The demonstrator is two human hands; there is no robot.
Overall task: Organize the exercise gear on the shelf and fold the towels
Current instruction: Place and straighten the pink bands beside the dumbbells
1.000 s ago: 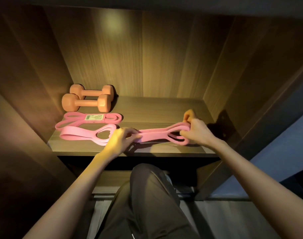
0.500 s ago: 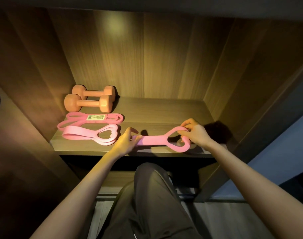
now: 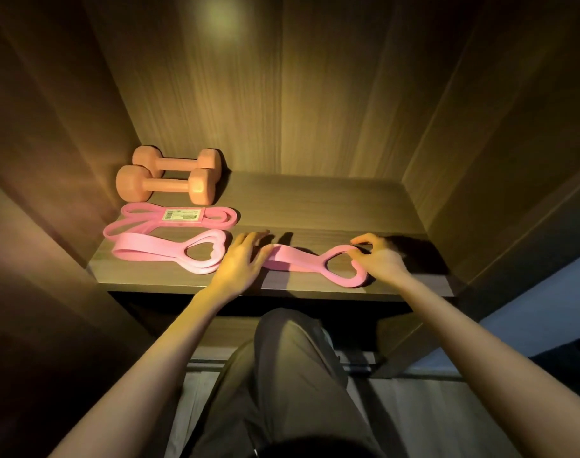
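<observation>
I see the flat pink rubber resistance band (image 3: 302,261) lying along the front edge of the dark wooden shelf (image 3: 331,206). My left hand (image 3: 240,259) presses its left end, fingers straight. My right hand (image 3: 381,259) pinches its heart-shaped loop, fingers curled.

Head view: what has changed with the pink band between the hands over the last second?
The pink band was lowered from a raised, two-handed grip and now lies flat on the shelf. The left hand let go and rests straight fingers on its left end; the right hand still pinches the heart-shaped loop. The two dumbbells and the other two bands stayed put.
</observation>
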